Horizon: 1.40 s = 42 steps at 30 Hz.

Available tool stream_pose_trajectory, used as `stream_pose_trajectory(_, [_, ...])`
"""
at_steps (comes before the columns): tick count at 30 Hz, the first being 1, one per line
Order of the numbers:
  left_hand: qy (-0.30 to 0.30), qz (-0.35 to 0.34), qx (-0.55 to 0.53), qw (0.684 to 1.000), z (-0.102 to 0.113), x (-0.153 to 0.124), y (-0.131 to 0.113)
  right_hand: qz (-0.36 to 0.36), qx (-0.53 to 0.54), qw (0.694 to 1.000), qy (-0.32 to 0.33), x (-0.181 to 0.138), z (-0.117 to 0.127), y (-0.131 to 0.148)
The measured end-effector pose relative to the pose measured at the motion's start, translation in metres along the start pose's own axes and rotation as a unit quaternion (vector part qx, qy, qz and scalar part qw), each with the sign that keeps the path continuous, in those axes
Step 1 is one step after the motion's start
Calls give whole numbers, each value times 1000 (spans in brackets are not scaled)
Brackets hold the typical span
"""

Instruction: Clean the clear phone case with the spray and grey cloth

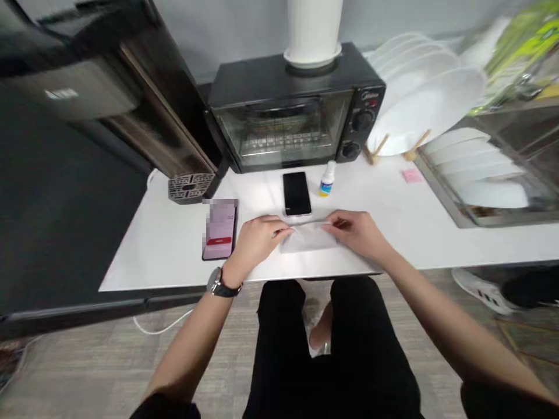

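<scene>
- The left hand (pixel 257 235) and the right hand (pixel 356 230) meet over a thin, pale, see-through rectangular sheet (pixel 309 238) lying flat near the front edge of the white desk (pixel 174 244).
- Each hand pinches one end of the sheet with curled fingers, the left at its left edge and the right at its upper right corner, apparently to keep it taut and level.
- Just beyond the sheet lies a black smartphone with a dark screen (pixel 297 193), face up and square to the person, with a small white dropper bottle with a blue label (pixel 326 179) beside it.
- A second phone with a lit pinkish screen (pixel 220 228) rests left of the left hand, clear of the work.
- Behind stands a black toaster oven (pixel 292 110); white plates (pixel 419 99) lean in a rack at the right.
</scene>
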State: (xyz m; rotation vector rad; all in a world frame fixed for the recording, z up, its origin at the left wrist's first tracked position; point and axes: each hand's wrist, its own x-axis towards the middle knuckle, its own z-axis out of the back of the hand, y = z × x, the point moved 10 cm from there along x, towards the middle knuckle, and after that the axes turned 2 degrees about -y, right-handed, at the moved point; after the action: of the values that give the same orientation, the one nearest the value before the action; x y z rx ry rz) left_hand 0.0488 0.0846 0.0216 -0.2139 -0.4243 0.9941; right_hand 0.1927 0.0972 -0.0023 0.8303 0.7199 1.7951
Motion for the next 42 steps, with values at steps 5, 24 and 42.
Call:
stream_pose_trajectory(5, [-15,-10,-8,1000,4,7,-4,18,19,998,-62,1,10,5])
stream_pose_trajectory(24, [108,-13,29,994,-17,-35,-25,109,-130,983,75,-36,-17,34])
stream_pose_trajectory(42, [-87,-49,-30,995,26,57,-24,100,-36,993,-60,73,17,4])
